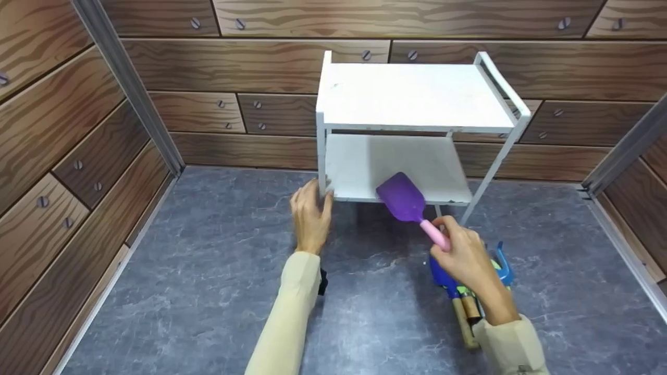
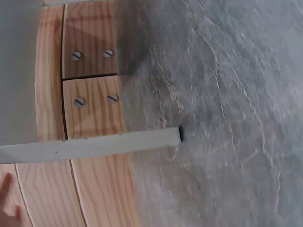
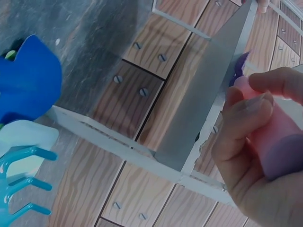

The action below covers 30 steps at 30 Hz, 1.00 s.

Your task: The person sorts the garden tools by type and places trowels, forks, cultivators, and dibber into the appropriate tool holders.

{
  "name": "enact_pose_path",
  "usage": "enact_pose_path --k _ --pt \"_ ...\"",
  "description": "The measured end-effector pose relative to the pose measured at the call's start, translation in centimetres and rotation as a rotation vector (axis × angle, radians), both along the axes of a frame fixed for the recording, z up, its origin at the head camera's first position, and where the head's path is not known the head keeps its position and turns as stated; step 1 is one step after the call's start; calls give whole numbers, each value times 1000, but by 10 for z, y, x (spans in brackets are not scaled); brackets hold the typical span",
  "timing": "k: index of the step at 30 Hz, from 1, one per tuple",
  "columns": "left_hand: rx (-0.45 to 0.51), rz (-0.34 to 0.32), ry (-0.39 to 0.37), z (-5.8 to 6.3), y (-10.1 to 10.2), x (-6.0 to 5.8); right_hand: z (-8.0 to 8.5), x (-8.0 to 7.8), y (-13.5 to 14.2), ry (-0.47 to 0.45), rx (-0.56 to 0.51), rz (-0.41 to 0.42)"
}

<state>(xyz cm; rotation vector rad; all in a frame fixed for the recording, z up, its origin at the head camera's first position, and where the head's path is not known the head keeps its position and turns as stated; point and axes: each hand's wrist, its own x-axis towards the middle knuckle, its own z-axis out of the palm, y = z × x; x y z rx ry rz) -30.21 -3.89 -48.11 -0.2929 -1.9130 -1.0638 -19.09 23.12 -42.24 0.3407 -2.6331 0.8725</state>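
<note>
My right hand (image 1: 464,255) grips the pink handle of a purple hand shovel (image 1: 401,197). Its blade points away from me and overlaps the front edge of the lower shelf of a white two-tier rack (image 1: 396,99). In the right wrist view, thumb and fingers wrap the handle (image 3: 274,127), with only a sliver of the blade (image 3: 239,68) showing. At the rack's front left post, my left hand (image 1: 311,216) holds on, with thumb and fingers on either side of it. Only some of its fingers (image 2: 9,208) enter the left wrist view.
Below my right forearm, several tools lie on the grey floor (image 1: 208,291): a blue trowel (image 1: 442,273), a light-blue hand rake (image 1: 504,268) and wooden-handled pieces (image 1: 464,323). Wood-patterned walls (image 1: 208,67) stand behind the rack and at both sides.
</note>
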Motion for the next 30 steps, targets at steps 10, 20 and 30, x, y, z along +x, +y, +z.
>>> enact_pose_path --k 10,20,30 --pt "-211 63 190 -5 -2 1 1 -7 -15 105 -49 -25" --pt "-331 106 80 -24 7 1 -2 -20 -30 318 -123 -69" --pt "-363 146 47 -37 11 2 -8 -32 -54 515 -223 -21"
